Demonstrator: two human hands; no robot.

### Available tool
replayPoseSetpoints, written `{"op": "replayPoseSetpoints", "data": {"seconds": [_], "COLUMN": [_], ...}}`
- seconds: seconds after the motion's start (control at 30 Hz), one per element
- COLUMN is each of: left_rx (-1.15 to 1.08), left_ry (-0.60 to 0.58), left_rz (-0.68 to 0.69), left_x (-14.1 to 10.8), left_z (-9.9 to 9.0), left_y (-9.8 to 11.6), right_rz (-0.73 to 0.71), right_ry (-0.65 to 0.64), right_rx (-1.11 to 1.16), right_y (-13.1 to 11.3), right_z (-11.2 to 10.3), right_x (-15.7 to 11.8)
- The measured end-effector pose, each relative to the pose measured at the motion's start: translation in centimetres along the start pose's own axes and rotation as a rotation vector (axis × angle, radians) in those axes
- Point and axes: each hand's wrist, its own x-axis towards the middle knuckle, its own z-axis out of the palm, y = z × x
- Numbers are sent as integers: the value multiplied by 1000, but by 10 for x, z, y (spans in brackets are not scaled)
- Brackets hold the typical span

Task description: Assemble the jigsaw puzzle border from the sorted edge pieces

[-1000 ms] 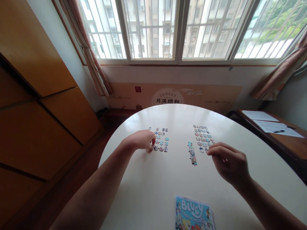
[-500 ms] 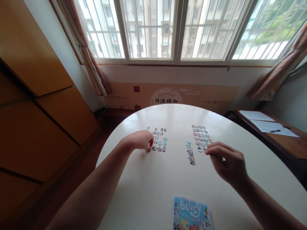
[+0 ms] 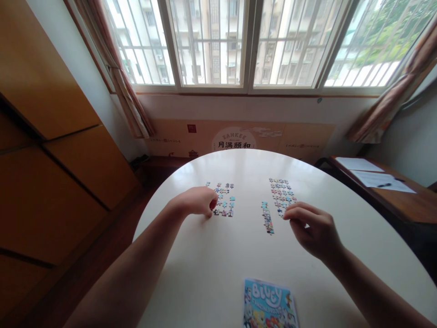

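My left hand [image 3: 200, 200] is curled at the left edge of a loose group of jigsaw puzzle pieces [image 3: 225, 212], its fingertips down near the tabletop; anything between them is hidden. My right hand [image 3: 314, 228] has thumb and forefinger pinched together at the lower right corner of a second, denser group of puzzle pieces [image 3: 282, 193]. Whatever that pinch holds is too small to make out. Between the two groups, nearer to me, lies a narrow strip of joined puzzle pieces [image 3: 268, 218]. All these pieces rest flat on the round white table [image 3: 205, 269].
A blue "Bluey" picture booklet or card [image 3: 269, 303] lies at the table's near side. To the right stands a brown wooden desk [image 3: 406, 200] with papers [image 3: 367, 177] on it. Wooden cabinets [image 3: 68, 205] line the left, and barred windows [image 3: 211, 43] face me.
My right hand has shifted slightly left, closer to the lower corner of the right group. My left hand keeps nearly the same place. The whole view has turned a little.
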Motion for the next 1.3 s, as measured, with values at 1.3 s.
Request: {"op": "replayPoseSetpoints", "data": {"seconds": [1.3], "left_rx": [-823], "left_ry": [175], "left_rz": [150], "left_x": [19], "left_z": [59], "left_y": [107], "right_rz": [117], "right_ry": [-414], "right_rx": [-111], "right_y": [37], "right_z": [3], "right_x": [-2]}}
